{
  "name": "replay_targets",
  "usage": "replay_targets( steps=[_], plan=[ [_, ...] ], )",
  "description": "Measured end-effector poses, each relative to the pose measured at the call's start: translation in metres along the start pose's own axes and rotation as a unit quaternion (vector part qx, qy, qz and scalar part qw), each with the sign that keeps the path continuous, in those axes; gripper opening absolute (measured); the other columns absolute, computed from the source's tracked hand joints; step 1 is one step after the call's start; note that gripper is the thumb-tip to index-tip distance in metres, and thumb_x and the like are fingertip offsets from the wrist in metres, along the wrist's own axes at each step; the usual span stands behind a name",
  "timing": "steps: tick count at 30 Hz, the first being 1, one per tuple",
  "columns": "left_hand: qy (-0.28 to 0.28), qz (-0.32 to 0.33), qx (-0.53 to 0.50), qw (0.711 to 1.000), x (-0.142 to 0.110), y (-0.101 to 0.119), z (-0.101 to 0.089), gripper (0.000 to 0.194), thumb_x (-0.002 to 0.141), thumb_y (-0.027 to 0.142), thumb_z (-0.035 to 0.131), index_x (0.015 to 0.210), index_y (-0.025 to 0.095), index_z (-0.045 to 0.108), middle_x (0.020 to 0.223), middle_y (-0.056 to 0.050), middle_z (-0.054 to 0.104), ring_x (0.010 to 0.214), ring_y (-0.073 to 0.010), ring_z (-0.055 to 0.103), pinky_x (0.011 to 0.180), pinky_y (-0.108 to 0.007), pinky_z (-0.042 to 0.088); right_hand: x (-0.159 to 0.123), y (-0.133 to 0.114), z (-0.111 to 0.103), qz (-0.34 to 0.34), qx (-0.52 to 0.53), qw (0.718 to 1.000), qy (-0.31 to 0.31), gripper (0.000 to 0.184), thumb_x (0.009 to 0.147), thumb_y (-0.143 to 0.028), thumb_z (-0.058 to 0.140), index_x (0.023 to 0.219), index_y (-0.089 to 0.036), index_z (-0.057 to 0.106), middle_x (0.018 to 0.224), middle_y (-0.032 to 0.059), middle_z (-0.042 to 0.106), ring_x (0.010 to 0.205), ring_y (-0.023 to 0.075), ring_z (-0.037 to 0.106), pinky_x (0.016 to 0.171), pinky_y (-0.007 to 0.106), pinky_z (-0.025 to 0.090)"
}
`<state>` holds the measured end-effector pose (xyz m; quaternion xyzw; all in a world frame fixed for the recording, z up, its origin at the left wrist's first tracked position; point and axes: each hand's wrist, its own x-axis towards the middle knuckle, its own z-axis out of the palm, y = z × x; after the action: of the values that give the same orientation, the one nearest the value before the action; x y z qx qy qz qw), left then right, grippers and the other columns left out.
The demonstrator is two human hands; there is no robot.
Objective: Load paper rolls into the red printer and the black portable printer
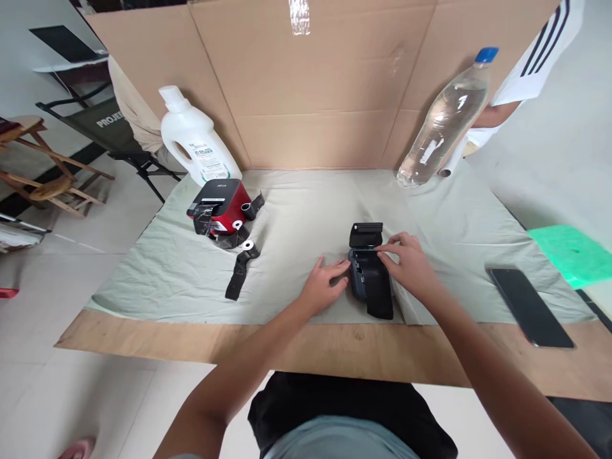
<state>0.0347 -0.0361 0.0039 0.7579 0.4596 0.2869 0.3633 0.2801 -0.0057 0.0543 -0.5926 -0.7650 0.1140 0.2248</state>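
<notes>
A small dark portable printer [359, 280] lies on the cloth in front of me, its black lid [366, 235] flipped up at the far end. From its compartment a black paper strip [380, 294] hangs out toward me, over the cloth. My left hand [326, 285] rests at the printer's left side, fingers stretched and apart, fingertips touching the casing. Over the right edge of the compartment reaches my right hand [405, 262], thumb and forefinger brought close together near the lid hinge. What lies between those fingertips is too small to make out.
At the left stand a red-and-black printer [229, 204] and a white jug [198, 143], with small paper rolls [248, 250] beside them. A water bottle [444, 124] leans on the cardboard screen [310, 83]. A phone [528, 307] and green sheet [574, 254] lie right. People stand behind.
</notes>
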Motion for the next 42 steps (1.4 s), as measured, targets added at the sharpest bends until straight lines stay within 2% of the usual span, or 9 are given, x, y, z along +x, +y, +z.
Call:
replay_targets(
  steps=[7, 13, 18, 22, 25, 29, 35, 38, 42],
  plan=[
    [-0.006, 0.002, -0.005, 1.000, 0.000, 0.003, -0.002, 0.047, 0.094, 0.022, 0.054, 0.140, 0.028, 0.062, 0.144, -0.001, 0.061, 0.140, -0.0229, 0.055, 0.132, -0.055, 0.008, 0.034, -0.011, -0.004, -0.004, -0.134, 0.964, -0.229, 0.036, 0.080, -0.033, 0.077, 0.115, -0.027, 0.081, 0.105, 0.0150, 0.063, 0.109, 0.0365, 0.055, 0.096, 0.047, 0.048],
    [-0.005, 0.008, -0.004, 1.000, 0.001, 0.001, -0.001, 0.048, 0.093, 0.022, 0.056, 0.141, 0.029, 0.061, 0.145, -0.001, 0.061, 0.140, -0.0225, 0.054, 0.132, -0.055, 0.008, 0.031, -0.014, -0.009, -0.001, -0.117, 0.979, -0.167, 0.029, 0.081, -0.029, 0.072, 0.108, -0.023, 0.079, 0.097, 0.0122, 0.062, 0.095, 0.0302, 0.062, 0.089, 0.042, 0.050],
    [0.001, 0.007, -0.002, 1.000, 0.001, 0.001, 0.001, 0.048, 0.093, 0.023, 0.057, 0.141, 0.028, 0.060, 0.145, -0.002, 0.061, 0.140, -0.0233, 0.055, 0.132, -0.055, 0.008, 0.033, -0.016, -0.045, 0.012, -0.017, 0.996, -0.089, 0.023, 0.076, -0.035, 0.069, 0.094, -0.021, 0.072, 0.087, 0.0075, 0.066, 0.072, 0.0237, 0.061, 0.072, 0.040, 0.050],
    [0.019, 0.003, 0.012, 1.000, 0.002, 0.000, 0.003, 0.040, 0.092, 0.025, 0.060, 0.131, 0.027, 0.069, 0.134, -0.003, 0.070, 0.129, -0.0243, 0.064, 0.133, -0.050, 0.009, 0.047, -0.037, -0.074, 0.069, 0.142, 0.981, -0.112, 0.021, 0.082, -0.042, 0.065, 0.091, -0.024, 0.070, 0.077, 0.0050, 0.066, 0.069, 0.0228, 0.059, 0.064, 0.036, 0.047],
    [0.027, 0.003, 0.000, 1.000, 0.001, 0.000, 0.003, 0.042, 0.093, 0.027, 0.059, 0.134, 0.027, 0.067, 0.137, -0.002, 0.068, 0.130, -0.0236, 0.063, 0.134, -0.048, 0.008, 0.065, -0.064, -0.069, 0.115, 0.296, 0.940, -0.127, 0.013, 0.082, -0.035, 0.064, 0.085, -0.022, 0.067, 0.065, 0.0012, 0.058, 0.061, 0.0174, 0.053, 0.055, 0.030, 0.042],
    [0.025, 0.008, -0.003, 1.000, 0.001, 0.000, 0.003, 0.046, 0.093, 0.028, 0.059, 0.138, 0.026, 0.063, 0.140, -0.002, 0.065, 0.135, -0.0228, 0.059, 0.133, -0.047, 0.014, 0.090, -0.102, -0.037, 0.170, 0.508, 0.823, -0.189, 0.024, 0.077, -0.031, 0.069, 0.098, -0.019, 0.067, 0.064, 0.0001, 0.057, 0.052, 0.0136, 0.049, 0.045, 0.025, 0.035],
    [0.004, -0.008, -0.021, 1.000, 0.000, 0.005, -0.001, 0.047, 0.094, 0.029, 0.057, 0.141, 0.029, 0.060, 0.145, 0.000, 0.062, 0.142, -0.0224, 0.053, 0.133, -0.052, 0.006, 0.109, -0.147, 0.007, 0.135, 0.603, 0.721, -0.314, 0.038, 0.078, -0.038, 0.080, 0.106, -0.021, 0.059, 0.085, 0.0053, 0.070, 0.056, 0.0096, 0.051, 0.054, 0.024, 0.041],
    [-0.002, -0.002, -0.027, 1.000, -0.001, 0.006, -0.004, 0.048, 0.094, 0.028, 0.055, 0.142, 0.028, 0.059, 0.145, -0.001, 0.061, 0.142, -0.0236, 0.052, 0.133, -0.052, 0.006, 0.123, -0.162, 0.029, 0.140, 0.576, 0.761, -0.264, 0.040, 0.074, -0.035, 0.082, 0.098, -0.024, 0.051, 0.076, 0.0012, 0.067, 0.058, 0.0112, 0.053, 0.055, 0.024, 0.041],
    [0.005, 0.015, -0.032, 0.999, -0.002, 0.007, -0.007, 0.045, 0.092, 0.027, 0.057, 0.137, 0.028, 0.064, 0.144, -0.003, 0.063, 0.139, -0.0266, 0.055, 0.132, -0.057, 0.008, 0.147, -0.177, 0.059, 0.124, 0.398, 0.905, -0.086, 0.045, 0.070, -0.027, 0.073, 0.109, -0.025, 0.049, 0.076, -0.0024, 0.064, 0.057, 0.0154, 0.056, 0.060, 0.030, 0.046]
  ],
)
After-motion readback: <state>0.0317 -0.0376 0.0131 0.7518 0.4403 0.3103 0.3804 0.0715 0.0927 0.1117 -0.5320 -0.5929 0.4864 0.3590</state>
